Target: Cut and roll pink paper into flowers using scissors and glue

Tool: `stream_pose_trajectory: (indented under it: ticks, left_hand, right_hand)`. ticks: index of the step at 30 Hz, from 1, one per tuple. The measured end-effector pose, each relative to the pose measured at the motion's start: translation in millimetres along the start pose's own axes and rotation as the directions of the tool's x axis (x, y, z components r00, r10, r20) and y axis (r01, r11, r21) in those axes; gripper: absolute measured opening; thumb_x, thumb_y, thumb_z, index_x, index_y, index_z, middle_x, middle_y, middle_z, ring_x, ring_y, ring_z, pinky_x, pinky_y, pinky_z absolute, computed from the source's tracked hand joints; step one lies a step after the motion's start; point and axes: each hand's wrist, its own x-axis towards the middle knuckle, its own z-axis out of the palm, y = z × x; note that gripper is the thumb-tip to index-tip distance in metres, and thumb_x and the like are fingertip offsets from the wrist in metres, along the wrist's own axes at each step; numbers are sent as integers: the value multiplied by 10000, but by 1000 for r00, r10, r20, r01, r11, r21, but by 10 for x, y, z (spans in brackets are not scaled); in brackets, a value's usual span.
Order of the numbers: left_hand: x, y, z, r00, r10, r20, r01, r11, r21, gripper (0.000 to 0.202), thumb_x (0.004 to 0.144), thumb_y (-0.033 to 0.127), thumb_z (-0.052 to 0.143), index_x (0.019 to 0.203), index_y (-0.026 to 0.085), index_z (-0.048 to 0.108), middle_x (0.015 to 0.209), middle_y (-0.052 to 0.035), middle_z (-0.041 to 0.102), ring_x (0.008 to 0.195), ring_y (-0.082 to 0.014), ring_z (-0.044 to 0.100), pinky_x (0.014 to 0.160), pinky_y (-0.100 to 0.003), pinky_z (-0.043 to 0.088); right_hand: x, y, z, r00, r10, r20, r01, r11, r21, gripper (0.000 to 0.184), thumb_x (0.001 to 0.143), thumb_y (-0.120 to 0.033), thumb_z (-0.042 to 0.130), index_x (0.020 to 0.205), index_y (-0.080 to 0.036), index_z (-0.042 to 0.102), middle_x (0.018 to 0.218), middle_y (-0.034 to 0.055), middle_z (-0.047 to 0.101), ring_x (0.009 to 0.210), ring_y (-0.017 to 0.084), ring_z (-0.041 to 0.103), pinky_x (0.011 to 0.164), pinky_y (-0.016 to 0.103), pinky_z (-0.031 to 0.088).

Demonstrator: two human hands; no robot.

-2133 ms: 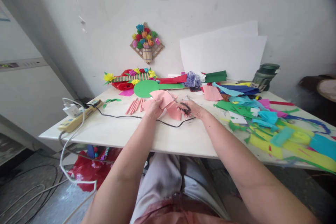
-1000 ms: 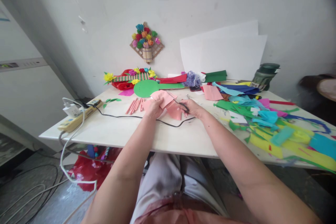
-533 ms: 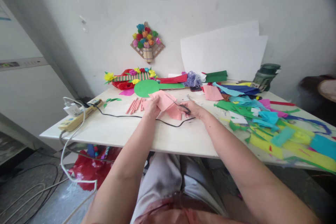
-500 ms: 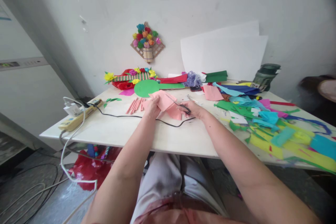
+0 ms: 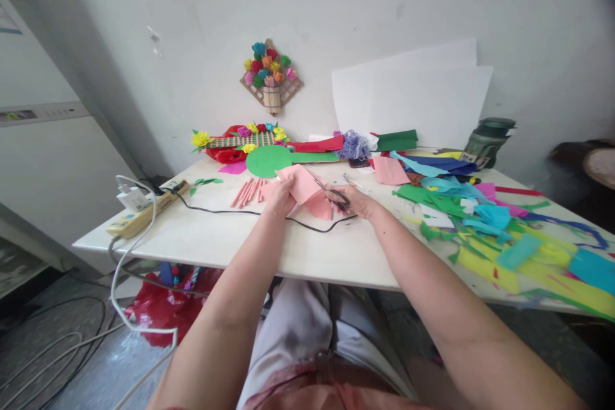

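My left hand [image 5: 280,196] is closed on a pink paper sheet [image 5: 302,184], holding it just above the white table [image 5: 230,237]. My right hand [image 5: 356,200] grips black-handled scissors [image 5: 335,195] whose blades point up-left into the pink sheet. More pink paper pieces [image 5: 319,205] lie under the scissors. A row of rolled pink paper sticks [image 5: 246,193] lies left of my left hand.
A black cable [image 5: 307,225] runs across the table under my hands to a power strip [image 5: 144,214] at the left edge. Colourful paper scraps [image 5: 485,224] cover the right side. A green paper paddle shape [image 5: 269,161], paper flowers [image 5: 235,141] and white sheets [image 5: 413,99] stand at the back.
The scissors have shifted slightly along the pink sheet and my left hand has adjusted its hold; otherwise both hands stay in place.
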Motion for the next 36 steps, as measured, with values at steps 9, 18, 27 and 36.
stream_pose_trajectory:
  ticks: [9, 18, 27, 36]
  left_hand:
    - [-6, -14, -2, 998, -14, 62, 13, 1000, 12, 134, 766, 104, 624, 896, 137, 627, 838, -66, 696, 936, -190, 649, 974, -344, 453]
    - [-36, -10, 16, 997, -13, 74, 11, 999, 30, 99, 786, 106, 602, 875, 143, 625, 800, -50, 691, 861, -162, 658, 956, -327, 466]
    - [-41, -13, 33, 998, 1, 63, -4, 999, 40, 104, 754, 110, 642, 853, 141, 633, 829, -60, 692, 949, -184, 643, 975, -333, 447]
    - [-59, 10, 37, 999, 3, 46, -4, 1000, 23, 163, 776, 99, 611, 931, 146, 622, 847, -64, 701, 984, -188, 638, 978, -322, 450]
  right_hand:
    - [19, 23, 6, 1000, 3, 2, -3, 998, -64, 337, 747, -484, 585, 688, -168, 483, 435, -37, 515, 317, 60, 429, 297, 153, 242]
    - [35, 34, 22, 1000, -7, -17, 6, 999, -47, 307, 745, -467, 590, 730, -171, 510, 433, -46, 509, 314, 66, 422, 292, 157, 245]
    - [46, 48, 27, 999, -21, -24, 21, 1000, -8, 264, 708, -403, 626, 725, -169, 504, 451, -59, 494, 317, 57, 419, 280, 148, 227]
    - [65, 57, 40, 999, -20, -34, 20, 1000, -23, 233, 703, -371, 624, 689, -179, 493, 434, -63, 471, 310, 61, 404, 281, 163, 231]
